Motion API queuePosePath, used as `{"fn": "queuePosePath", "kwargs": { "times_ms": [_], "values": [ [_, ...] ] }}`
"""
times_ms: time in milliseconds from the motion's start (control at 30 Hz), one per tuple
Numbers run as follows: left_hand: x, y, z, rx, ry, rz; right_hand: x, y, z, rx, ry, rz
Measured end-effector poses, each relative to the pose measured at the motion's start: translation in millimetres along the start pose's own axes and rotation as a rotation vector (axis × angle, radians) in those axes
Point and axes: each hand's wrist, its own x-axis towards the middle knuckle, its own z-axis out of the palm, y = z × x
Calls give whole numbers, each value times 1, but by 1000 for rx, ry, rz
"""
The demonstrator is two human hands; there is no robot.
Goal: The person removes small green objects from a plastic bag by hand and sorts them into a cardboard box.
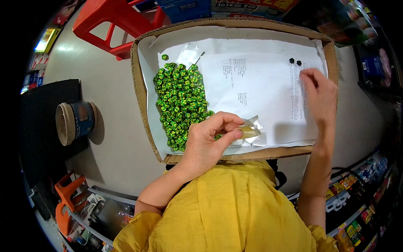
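Left hand [205,143] pinches a small clear bag [250,131] between thumb and fingertips. Right hand [319,90], fingers loosely curled, reaches toward two black pieces [295,61] just beyond its fingertips. Green candy pile [180,103] lies unbagged beside the left fingers.

Hidden, blurred and cut off

The right hand [319,90] is motion-blurred — its fingers can't be told apart. The left hand [208,140] covers part of the clear packet [251,131] and the candy pile's [180,103] lower edge; the red stool [117,21] is cut off at the top edge.
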Motion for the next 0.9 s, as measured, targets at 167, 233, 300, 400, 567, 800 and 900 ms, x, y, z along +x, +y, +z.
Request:
{"fn": "queuePosePath", "kwargs": {
  "times_ms": [167,233,300,400,567,800,900],
  "values": [
    [0,5,3,-59,-29,-22,24,17,6,-83,66,-26],
    [0,5,2,-95,-22,-39,25,15,8,-211,103,-124],
    [3,6,1,-121,-62,-59,17,7,4,-172,113,-96],
    [2,6,-1,-198,-51,-75,-19,-22,-4,17,-23,-113],
    [1,4,-3,-265,-9,-121,-76,-68,19,259,-86,-350],
    [-3,6,-5,-289,-44,-92,-82,-72,28,278,-134,-320],
    [-5,6,-5,-282,-63,-70,-80,-70,29,255,-107,-339]
  ]
}}
